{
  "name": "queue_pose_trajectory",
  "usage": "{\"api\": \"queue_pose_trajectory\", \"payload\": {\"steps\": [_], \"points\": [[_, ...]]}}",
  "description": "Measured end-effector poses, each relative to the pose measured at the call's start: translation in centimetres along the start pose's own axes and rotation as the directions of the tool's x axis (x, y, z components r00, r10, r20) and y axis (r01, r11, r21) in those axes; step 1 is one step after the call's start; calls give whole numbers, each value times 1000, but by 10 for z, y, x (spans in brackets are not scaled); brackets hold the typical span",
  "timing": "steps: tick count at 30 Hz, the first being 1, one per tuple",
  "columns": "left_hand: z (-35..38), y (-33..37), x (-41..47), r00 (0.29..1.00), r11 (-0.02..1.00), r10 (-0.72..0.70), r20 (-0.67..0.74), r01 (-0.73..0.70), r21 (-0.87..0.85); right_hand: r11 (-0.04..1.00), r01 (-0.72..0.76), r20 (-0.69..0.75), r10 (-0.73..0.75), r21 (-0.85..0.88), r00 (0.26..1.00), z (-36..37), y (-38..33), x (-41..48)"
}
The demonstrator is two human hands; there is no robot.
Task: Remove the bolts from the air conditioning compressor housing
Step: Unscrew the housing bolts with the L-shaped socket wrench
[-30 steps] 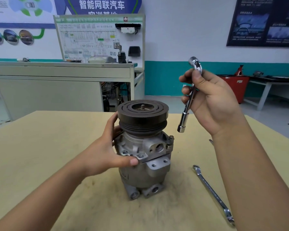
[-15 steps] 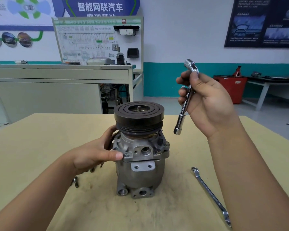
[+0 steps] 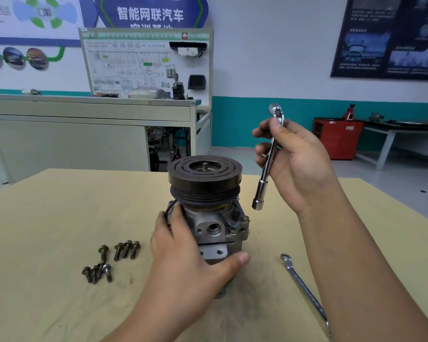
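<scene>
At the centre of the frame the compressor (image 3: 215,228) stands upright on the table (image 3: 59,206), its dark grooved pulley (image 3: 204,178) on top and the grey cast housing beneath. The left hand (image 3: 183,257) comes in from the lower middle and grips the housing. Its thumb lies across the lower front with the tip pointing right, while the fingers curl round the left side just under the pulley, so the compressor sits in the crook of that hand. Right of the pulley, the right hand (image 3: 299,164) holds an L-shaped wrench (image 3: 265,176) in the air, fingers curled round the shaft and the thumb pressed near the bend at the top. The shaft slopes down and slightly left. Its socket end hangs free below the fingers, just beside the pulley's right rim and above the housing's right flange, touching neither. On that flange two flange bolts (image 3: 245,220) are seated, near the open round port on the front face. Left of the compressor, in the lower left, loose bolts (image 3: 109,260) lie on the table in two small clusters, well apart from the wrench. A spanner (image 3: 304,292) lies flat at the lower right, running diagonally toward the frame's bottom edge, between the compressor and the right forearm.
</scene>
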State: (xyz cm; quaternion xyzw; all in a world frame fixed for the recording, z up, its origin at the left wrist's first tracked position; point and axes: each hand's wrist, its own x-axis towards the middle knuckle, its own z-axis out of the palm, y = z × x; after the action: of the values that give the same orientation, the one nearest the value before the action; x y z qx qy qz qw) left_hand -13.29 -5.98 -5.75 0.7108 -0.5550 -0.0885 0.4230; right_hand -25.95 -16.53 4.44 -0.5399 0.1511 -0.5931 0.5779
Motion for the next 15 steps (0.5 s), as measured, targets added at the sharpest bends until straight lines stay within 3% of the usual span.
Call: {"api": "queue_pose_trajectory", "payload": {"steps": [7,11,15], "points": [[17,-11,9,988,998,64,-141,-67,-18,1000,-6,5,6,11,1000,1,1,-1],[10,-21,17,990,993,103,-95,-108,-53,1000,1,10,-2,20,1000,0,0,0],[-6,-32,25,989,980,139,40,-132,-150,999,-12,14,11,35,1000,-4,-1,1]]}}
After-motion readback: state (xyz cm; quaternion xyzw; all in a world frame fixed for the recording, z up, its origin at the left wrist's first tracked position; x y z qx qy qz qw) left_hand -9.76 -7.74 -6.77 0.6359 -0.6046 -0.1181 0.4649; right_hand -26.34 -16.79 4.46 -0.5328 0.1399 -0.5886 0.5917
